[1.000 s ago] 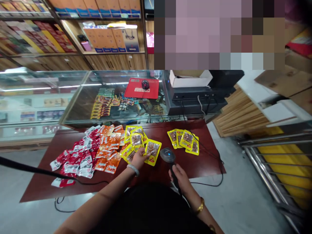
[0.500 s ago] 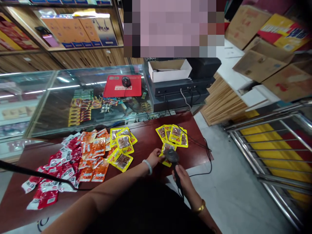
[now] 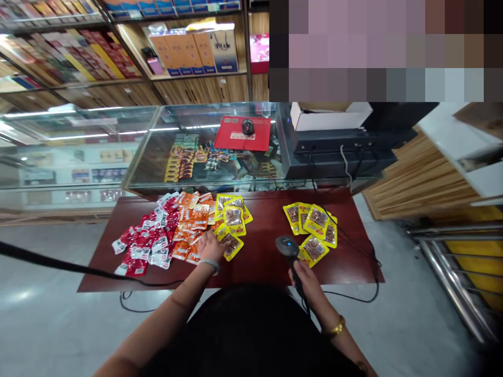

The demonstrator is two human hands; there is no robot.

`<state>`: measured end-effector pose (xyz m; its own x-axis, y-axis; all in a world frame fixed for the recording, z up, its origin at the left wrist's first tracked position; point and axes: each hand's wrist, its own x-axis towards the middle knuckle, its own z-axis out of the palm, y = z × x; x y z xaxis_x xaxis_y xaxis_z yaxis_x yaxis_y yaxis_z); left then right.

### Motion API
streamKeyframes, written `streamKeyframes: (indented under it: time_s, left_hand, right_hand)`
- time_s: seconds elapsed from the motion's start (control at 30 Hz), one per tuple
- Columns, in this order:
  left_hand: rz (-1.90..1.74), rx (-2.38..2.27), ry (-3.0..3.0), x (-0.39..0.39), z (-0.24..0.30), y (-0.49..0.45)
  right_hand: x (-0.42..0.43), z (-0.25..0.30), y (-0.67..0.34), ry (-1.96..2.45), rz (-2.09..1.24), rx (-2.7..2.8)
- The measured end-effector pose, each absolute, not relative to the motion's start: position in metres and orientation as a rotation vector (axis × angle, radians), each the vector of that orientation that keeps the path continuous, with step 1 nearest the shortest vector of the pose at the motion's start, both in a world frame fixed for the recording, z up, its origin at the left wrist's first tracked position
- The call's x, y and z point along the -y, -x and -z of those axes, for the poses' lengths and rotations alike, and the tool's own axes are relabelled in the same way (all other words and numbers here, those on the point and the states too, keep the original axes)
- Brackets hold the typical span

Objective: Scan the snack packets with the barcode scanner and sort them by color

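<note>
My right hand (image 3: 308, 280) is wrapped round the handle of a black barcode scanner (image 3: 288, 245), whose head shows a small blue light. Close to the scanner lies a yellow snack packet (image 3: 315, 250), just below a group of several similar yellow packets (image 3: 317, 220). My left hand (image 3: 210, 247), fingers apart, is over the left edge of another yellow packet (image 3: 234, 248); whether it touches the packet I cannot tell. Orange packets (image 3: 192, 222) lie beside and partly under that hand. Red-and-white packets (image 3: 151, 238) are heaped farther left.
The packets lie on a dark red tabletop (image 3: 259, 262) in front of a glass display counter (image 3: 157, 162). On the counter are a red mat (image 3: 226, 137) with a mouse (image 3: 247, 126) and black checkout equipment (image 3: 334, 154). A cable (image 3: 369, 299) trails at right; a metal railing (image 3: 444, 272) stands beyond.
My left hand has left the yellow packet at the right and moved left to the other yellow packets. The scanner stays in my right hand. The camera view has turned left.
</note>
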<state>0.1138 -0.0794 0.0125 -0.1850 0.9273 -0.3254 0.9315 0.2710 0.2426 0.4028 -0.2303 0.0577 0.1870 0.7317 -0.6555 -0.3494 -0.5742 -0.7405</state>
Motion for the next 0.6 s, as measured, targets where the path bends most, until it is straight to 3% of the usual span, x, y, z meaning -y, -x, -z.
streamKeyframes:
  time_s: [0.27, 0.6]
  left_hand:
    - [0.148, -2.131, -1.685, 0.075, 0.003, -0.081]
    - [-0.557, -1.780, -1.214, 0.073, 0.006, -0.093]
  right_hand:
    - [0.220, -0.052, -0.378, 1.542, -1.648, 0.550]
    - [0.223, -0.059, -0.371, 1.465, -1.800, 0.701]
